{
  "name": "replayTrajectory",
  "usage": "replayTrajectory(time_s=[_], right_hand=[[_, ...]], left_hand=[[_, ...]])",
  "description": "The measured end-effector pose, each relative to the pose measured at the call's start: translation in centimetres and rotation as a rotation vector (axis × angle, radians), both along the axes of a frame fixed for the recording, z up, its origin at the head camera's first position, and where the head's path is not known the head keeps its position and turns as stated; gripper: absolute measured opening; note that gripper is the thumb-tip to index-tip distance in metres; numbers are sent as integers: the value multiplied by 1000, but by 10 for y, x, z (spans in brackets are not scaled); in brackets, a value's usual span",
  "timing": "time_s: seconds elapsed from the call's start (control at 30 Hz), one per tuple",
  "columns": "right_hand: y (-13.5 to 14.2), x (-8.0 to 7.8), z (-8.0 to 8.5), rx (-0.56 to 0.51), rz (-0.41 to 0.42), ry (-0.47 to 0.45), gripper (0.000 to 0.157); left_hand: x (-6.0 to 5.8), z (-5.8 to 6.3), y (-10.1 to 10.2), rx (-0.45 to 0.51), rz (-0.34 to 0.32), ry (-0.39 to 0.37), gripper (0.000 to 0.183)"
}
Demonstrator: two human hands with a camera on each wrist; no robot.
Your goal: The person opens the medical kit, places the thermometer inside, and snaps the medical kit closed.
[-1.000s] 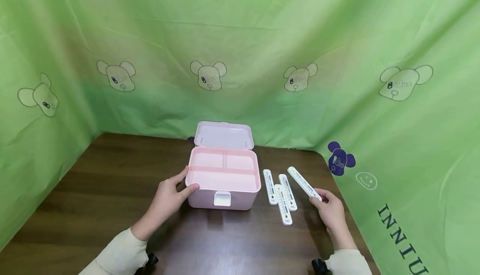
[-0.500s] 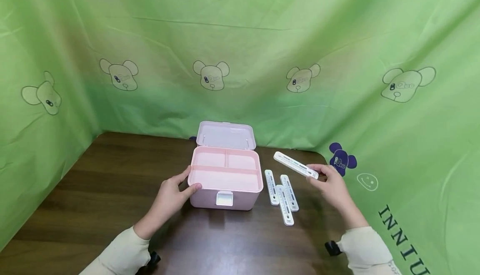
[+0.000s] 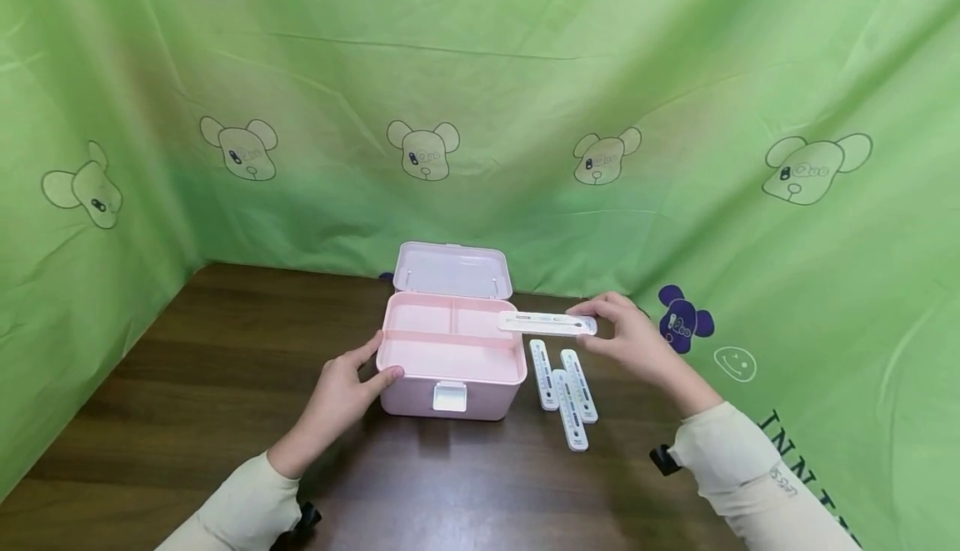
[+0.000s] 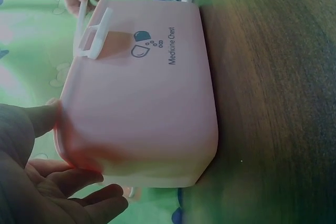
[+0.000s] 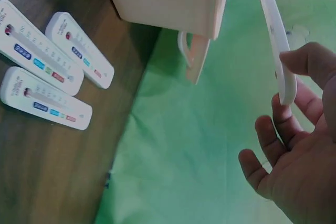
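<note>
Open pink box (image 3: 450,358), left hand (image 3: 341,394) gripping its corner, right hand (image 3: 626,338) pinching thermometer (image 3: 542,323)

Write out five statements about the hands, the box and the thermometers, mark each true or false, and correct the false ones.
1. The person's left hand grips a near corner of the pale pink rectangular plastic box. True.
2. The box's shallow pale lid is closed. False: the lid is swung open at the back.
3. The person's right hand pinches one slim white thermometer with rounded ends. True.
4. Five other thermometers lie on the dark brown wood-grain table. False: three white thermometers lie on the table.
5. The box's front carries the printed words "Medicine Chest". True.
</note>
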State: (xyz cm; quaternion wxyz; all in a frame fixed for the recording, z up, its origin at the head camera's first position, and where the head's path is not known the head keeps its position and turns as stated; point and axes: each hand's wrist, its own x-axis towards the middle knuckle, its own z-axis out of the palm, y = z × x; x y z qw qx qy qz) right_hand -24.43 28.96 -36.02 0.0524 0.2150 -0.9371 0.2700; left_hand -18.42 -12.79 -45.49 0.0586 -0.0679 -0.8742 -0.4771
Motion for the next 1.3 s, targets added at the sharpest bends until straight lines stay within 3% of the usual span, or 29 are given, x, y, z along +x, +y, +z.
replayTrajectory(time_s=[0.53,1.03,1.2,1.3], right_hand=[[-58,-20,22,214,335,55,32],[-86,-26,18,412,511,57,33],[-90,-28,22,445,549,9,36],[-93,-29,23,464,560,-20,39]], left_hand=[[-1,-3,-4,-39,9,-32,78],[0,-1,2,-16,19,-15,74],[0,-1,4,34,37,32,68],[1,0,5,14,54,68,65]])
